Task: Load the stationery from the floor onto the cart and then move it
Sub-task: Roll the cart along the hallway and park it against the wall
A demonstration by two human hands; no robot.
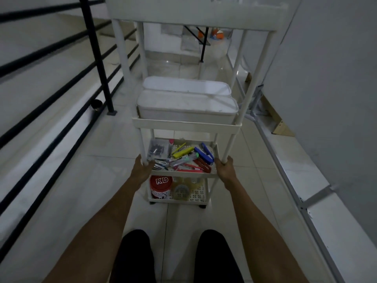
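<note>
A tall white tiered cart [185, 124] stands on the tiled floor in front of me. Its third shelf holds several pieces of stationery [183, 157]: pens, cutters, a blue stapler, a box of clips. The bottom shelf carries a red can [161, 185] and a roll of tape [180, 190]. Two white lidded boxes [186, 105] fill the second shelf. My left hand [142, 167] grips the cart's near left post. My right hand [225, 169] grips the near right post.
A black railing [98, 58] runs along the left. White metal frames [285, 166] and wooden boards lie along the right wall. A black table leg [204, 43] and orange items stand far ahead. My knees are at the bottom.
</note>
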